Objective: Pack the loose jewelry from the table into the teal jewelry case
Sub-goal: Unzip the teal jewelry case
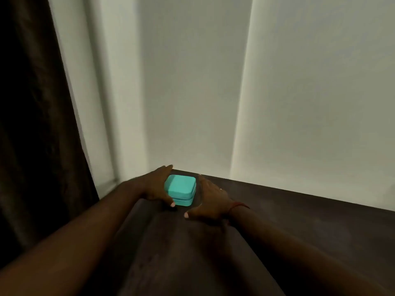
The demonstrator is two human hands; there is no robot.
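The teal jewelry case (181, 190) sits closed on the dark wooden table (288, 221), close to the far edge by the wall. My left hand (158, 184) lies against the case's left side, fingers stretched along it and thumb at its front corner. My right hand (210, 200) is just to the right of the case, fingers apart, a small gap showing between it and the case. A ring sits on one finger and a red thread circles the right wrist. No loose jewelry shows on the table.
A pale wall (192, 92) rises right behind the table. A dark brown curtain (32, 124) hangs on the left. The table's far edge runs diagonally down to the right.
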